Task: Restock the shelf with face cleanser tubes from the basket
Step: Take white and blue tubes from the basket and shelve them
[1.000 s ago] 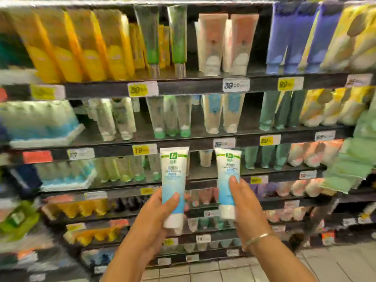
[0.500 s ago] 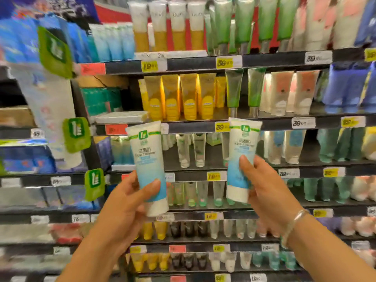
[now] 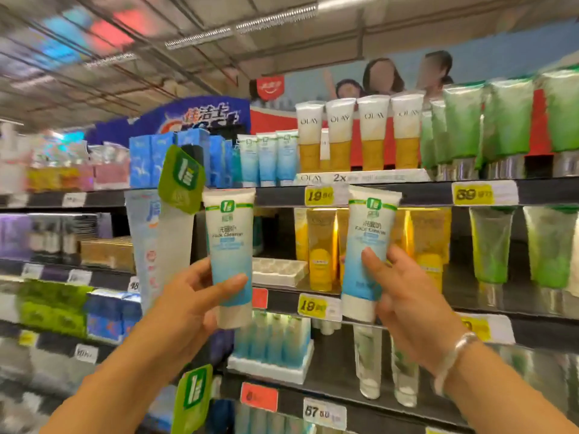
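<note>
- The left hand (image 3: 188, 305) grips a face cleanser tube (image 3: 230, 255) low on its body, thumb across the front and fingers curled behind, cap end down — a hold that leaves the printed face open to view and the tube upright, as it would stand on a shelf.
- The right hand (image 3: 404, 292) grips a second tube (image 3: 366, 252) the same way, fingertips over the lower front; a bracelet (image 3: 454, 355) sits on that wrist.
- Both tubes are raised at centre frame, well apart, just below the top shelf edge (image 3: 282, 195) with its yellow price tag (image 3: 319, 195).
- Matching blue-and-white tubes (image 3: 268, 158) stand cap-down in a row on the top shelf, upper centre, just left of the white-and-gold tubes (image 3: 357, 133). Judging by the likeness, that row is the probable home for the two held tubes, which would explain the high reach.
- A white tray (image 3: 279, 270) lies on the shelf below, between the two raised tubes; its slots appear unfilled, so it may be another candidate spot — I cannot tell which is meant.
- A tray of similar blue tubes (image 3: 272, 346) sits lower still, at lower centre.
- The basket is not in view.
</note>
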